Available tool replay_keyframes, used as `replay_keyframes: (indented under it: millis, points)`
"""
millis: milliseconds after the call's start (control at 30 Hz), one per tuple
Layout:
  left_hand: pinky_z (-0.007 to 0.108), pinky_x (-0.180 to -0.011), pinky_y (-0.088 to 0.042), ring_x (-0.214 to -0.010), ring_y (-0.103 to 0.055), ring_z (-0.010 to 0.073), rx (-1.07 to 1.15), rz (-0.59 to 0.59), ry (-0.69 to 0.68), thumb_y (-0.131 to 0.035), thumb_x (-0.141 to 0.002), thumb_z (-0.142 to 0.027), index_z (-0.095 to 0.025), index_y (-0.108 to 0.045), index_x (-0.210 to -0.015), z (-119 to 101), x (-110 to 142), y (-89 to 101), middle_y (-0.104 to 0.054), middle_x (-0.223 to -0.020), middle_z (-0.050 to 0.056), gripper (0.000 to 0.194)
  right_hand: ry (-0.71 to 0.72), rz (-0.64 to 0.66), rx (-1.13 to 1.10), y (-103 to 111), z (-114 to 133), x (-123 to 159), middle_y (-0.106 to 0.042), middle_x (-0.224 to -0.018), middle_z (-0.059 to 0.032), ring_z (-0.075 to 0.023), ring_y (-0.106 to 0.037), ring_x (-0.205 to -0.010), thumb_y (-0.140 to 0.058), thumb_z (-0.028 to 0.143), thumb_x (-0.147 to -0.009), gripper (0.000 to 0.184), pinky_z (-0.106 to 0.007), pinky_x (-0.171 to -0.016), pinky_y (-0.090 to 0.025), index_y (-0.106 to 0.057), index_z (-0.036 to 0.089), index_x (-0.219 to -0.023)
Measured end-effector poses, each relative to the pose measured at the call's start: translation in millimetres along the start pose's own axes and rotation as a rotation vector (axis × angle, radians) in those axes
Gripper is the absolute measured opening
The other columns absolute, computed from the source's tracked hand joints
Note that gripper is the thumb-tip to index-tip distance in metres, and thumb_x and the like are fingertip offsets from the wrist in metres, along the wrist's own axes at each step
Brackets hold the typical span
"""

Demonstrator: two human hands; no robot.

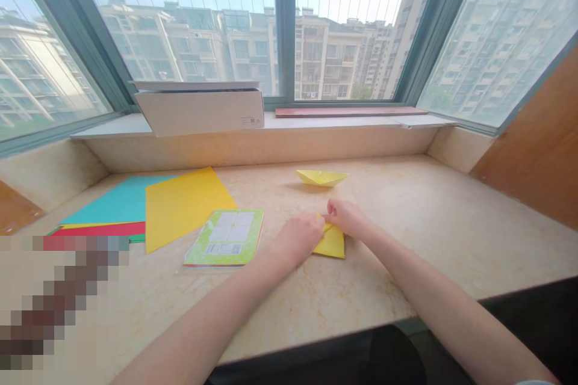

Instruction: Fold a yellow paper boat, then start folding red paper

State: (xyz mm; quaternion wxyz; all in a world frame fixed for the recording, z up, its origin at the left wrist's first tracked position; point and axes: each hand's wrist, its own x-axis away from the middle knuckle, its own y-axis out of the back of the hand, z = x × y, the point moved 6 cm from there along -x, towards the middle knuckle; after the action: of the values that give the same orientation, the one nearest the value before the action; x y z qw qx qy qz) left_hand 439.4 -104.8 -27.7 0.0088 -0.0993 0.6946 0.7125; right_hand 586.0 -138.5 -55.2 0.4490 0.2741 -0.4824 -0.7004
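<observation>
Holds a small folded yellow paper (332,245) on the pale marbled surface (474,222), just right of the middle of the scene. Reaches in from the near left with the left hand (303,233), narrow, fingers bunched and closed on the paper's far left part. Reaches in from the near right with the right hand (347,216), fingers curled inward, touching the paper's far edge close to the left fingertips; cannot tell whether pinching or only pressing there. Leaves the near right corner of the paper in plain sight, flat on the surface. Shows, just beyond the hands, a yellow paper boat (322,178), resting on the surface apart from both. Has, to the left of the left hand, a packet (232,237) with a green-and-white cover and coloured edges. Has, farther left, a large yellow sheet (185,207), meeting the far side of the packet and lying partly over a blue sheet (112,201). Shows a red sheet (126,229) at the near side of the blue one, above a sliver of green. Turns to coarse blocks at the near left, too blurred to tell. Bears, on the white ledge (338,122) at the far side, a white box (201,112) to the left and a long reddish strip (352,112) to the right. Opens, beyond the window frame (284,30), onto pale buildings (325,54).
</observation>
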Motion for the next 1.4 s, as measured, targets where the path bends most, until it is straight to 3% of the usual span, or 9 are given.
replay_keyframes:
  millis: [200,433,533,667,833,967,1067,1233,1400]
  points:
    - [0.043,-0.104,-0.046,-0.118,-0.061,0.0305,0.018,0.063,-0.071,-0.042,-0.100,-0.013,-0.010,-0.070,-0.107,-4,-6,-11.8,-0.069,-0.114,0.017,0.029,0.014,0.095,-0.056,4,-22,2,-0.065,-0.127,-0.0095,-0.0233,-0.067,-0.105,-0.064,0.036,-0.099,0.033,-0.044,-0.089,-0.058,-0.062,0.018,-0.127]
    - [0.043,-0.117,-0.035,-0.146,-0.041,0.0338,0.195,0.168,-0.120,-0.048,-0.099,-0.053,-0.006,-0.043,-0.150,8,11,-6.1,-0.043,-0.157,0.023,0.069,0.103,0.107,-0.178,6,-19,3,-0.066,-0.126,-0.0092,-0.0229,-0.067,-0.104,-0.064,0.036,-0.099,0.031,-0.044,-0.089,-0.058,-0.064,0.018,-0.125]
    - [0.036,-0.110,-0.042,-0.136,-0.053,0.0298,0.265,0.171,-0.127,-0.062,-0.089,-0.057,-0.017,-0.050,-0.146,13,14,3.6,-0.057,-0.147,0.015,0.070,0.254,0.105,-0.253,19,-9,13,-0.074,-0.109,-0.0083,-0.0241,-0.070,-0.100,-0.066,0.022,-0.093,0.018,-0.045,-0.094,-0.056,-0.073,0.016,-0.108]
    - [0.031,-0.083,-0.050,-0.092,-0.068,0.0230,0.450,0.024,-0.039,-0.058,-0.091,-0.056,-0.022,-0.068,-0.119,28,9,20.8,-0.075,-0.102,0.007,0.044,0.442,0.146,-0.358,32,-2,24,-0.070,-0.132,-0.0059,-0.0281,-0.062,-0.125,-0.058,0.012,-0.082,0.040,-0.046,-0.112,-0.043,-0.079,0.027,-0.113]
    - [0.027,-0.061,-0.044,-0.058,-0.052,0.0153,0.715,-0.261,0.130,-0.052,-0.092,-0.067,-0.017,-0.064,-0.072,60,6,40.7,-0.057,-0.058,0.001,0.056,0.487,0.112,-0.532,31,10,23,-0.076,-0.117,-0.0077,-0.0294,-0.068,-0.110,-0.060,0.034,-0.091,0.030,-0.046,-0.101,-0.050,-0.076,0.023,-0.113]
    - [0.028,-0.069,-0.051,-0.075,-0.065,0.0183,1.046,-0.431,0.247,-0.040,-0.097,-0.069,-0.014,-0.065,-0.093,72,12,42.3,-0.068,-0.082,0.006,0.060,0.445,0.049,-0.709,32,20,20,-0.075,-0.091,-0.0083,-0.0238,-0.070,-0.081,-0.048,0.050,-0.099,0.041,-0.037,-0.075,-0.056,-0.072,0.017,-0.097]
    - [0.035,-0.081,-0.057,-0.090,-0.072,0.0217,1.309,-0.407,0.291,-0.054,-0.092,-0.067,-0.016,-0.057,-0.126,66,17,28.4,-0.073,-0.104,0.011,0.061,0.413,0.048,-0.816,33,25,22,-0.074,-0.083,-0.0067,-0.0213,-0.068,-0.073,-0.052,0.057,-0.097,0.045,-0.033,-0.067,-0.055,-0.071,0.016,-0.093]
    - [0.040,-0.081,-0.060,-0.093,-0.074,0.0254,1.581,-0.345,0.439,-0.068,-0.088,-0.057,-0.015,-0.059,-0.124,54,21,2.3,-0.073,-0.112,0.016,0.056,0.346,0.062,-0.985,27,29,25,-0.076,-0.095,-0.0083,-0.0236,-0.072,-0.084,-0.067,0.060,-0.088,0.045,-0.034,-0.074,-0.056,-0.072,0.017,-0.102]
    - [0.040,-0.083,-0.061,-0.096,-0.074,0.0245,1.656,-0.343,0.480,-0.068,-0.090,-0.047,-0.016,-0.059,-0.125,45,21,2.1,-0.074,-0.112,0.012,0.047,0.246,0.023,-1.131,16,32,23,-0.077,-0.103,-0.0099,-0.0266,-0.074,-0.090,-0.072,0.063,-0.083,0.051,-0.040,-0.083,-0.058,-0.071,0.018,-0.107]
